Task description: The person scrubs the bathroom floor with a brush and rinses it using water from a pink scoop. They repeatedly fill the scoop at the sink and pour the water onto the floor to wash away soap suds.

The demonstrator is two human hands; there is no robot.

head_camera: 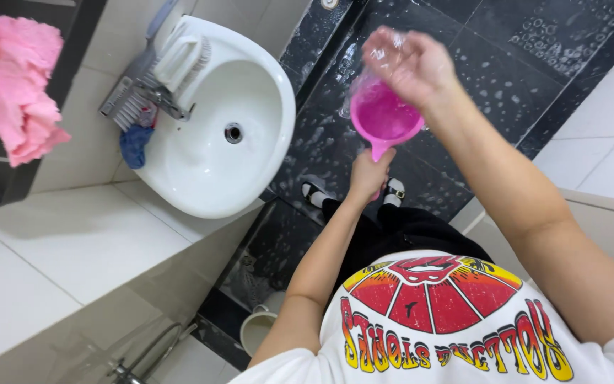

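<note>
Left hand (pixel 369 173) clamped on pink dipper (pixel 384 116) handle, right hand (pixel 408 62) cupped over its rim, fingertips blurred, grip unclear

Glossy pink plastic scoop (pixel 384 117); smooth, shiny white ceramic sink (pixel 250 178); fluffy pink cloth (pixel 12 85); wet, speckled dark floor (pixel 527 50); chrome tap (pixel 165 103).

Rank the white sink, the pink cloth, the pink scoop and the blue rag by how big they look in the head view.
1. White sink, clearly largest.
2. Pink cloth.
3. Pink scoop, held by its handle in the left hand; it is nearer the camera, so its place against the cloth is unsure.
4. Blue rag, smallest.
</note>
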